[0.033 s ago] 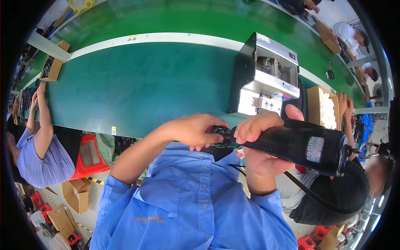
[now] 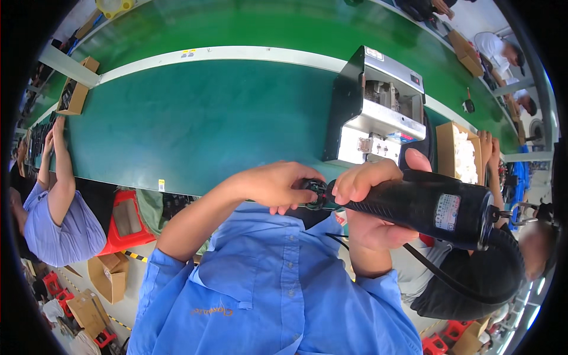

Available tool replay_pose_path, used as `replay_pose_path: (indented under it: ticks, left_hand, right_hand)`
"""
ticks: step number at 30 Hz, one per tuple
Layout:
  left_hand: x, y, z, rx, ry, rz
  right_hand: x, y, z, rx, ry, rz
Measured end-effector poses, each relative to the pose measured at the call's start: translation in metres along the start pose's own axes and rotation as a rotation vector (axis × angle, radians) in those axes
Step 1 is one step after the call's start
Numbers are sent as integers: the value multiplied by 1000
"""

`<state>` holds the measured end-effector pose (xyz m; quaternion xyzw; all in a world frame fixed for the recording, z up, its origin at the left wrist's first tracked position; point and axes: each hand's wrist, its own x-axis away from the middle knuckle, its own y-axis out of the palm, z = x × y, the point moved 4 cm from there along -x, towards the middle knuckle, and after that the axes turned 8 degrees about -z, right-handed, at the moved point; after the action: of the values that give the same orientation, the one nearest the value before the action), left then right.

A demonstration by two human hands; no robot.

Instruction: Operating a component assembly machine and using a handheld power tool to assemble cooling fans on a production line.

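Electric screwdriver (image 2: 426, 207) | green conveyor belt (image 2: 195, 124) | factory line, cardboard boxes (image 2: 109, 275)

My right hand (image 2: 370, 204) grips a black electric screwdriver (image 2: 429, 207), its tip against a small black part (image 2: 316, 192) pinched in my left hand (image 2: 275, 186), just off the green conveyor's (image 2: 195, 124) near edge.

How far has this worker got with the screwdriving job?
Midway, it seems. The right hand grips a black electric screwdriver, its tip against a small black part held by the left hand. No finished pieces show on the green conveyor belt, so what is left cannot be judged.
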<state>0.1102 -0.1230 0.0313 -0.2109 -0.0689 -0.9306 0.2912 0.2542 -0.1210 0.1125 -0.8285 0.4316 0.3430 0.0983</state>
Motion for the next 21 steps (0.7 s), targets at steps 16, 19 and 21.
replay_pose_path:
  ticks: [16, 19, 21]
  left_hand:
    - [-3, -1, -4, 74, 59, -34]
    - [-4, -1, -6, 78, 50, -19]
    - [-4, -1, -7, 78, 50, -18]
  right_hand:
    - [0, 2, -1, -22, -1, 7]
    - [-1, 2, -4, -14, -41, 27]
    - [-1, 2, -4, -32, -40, 41]
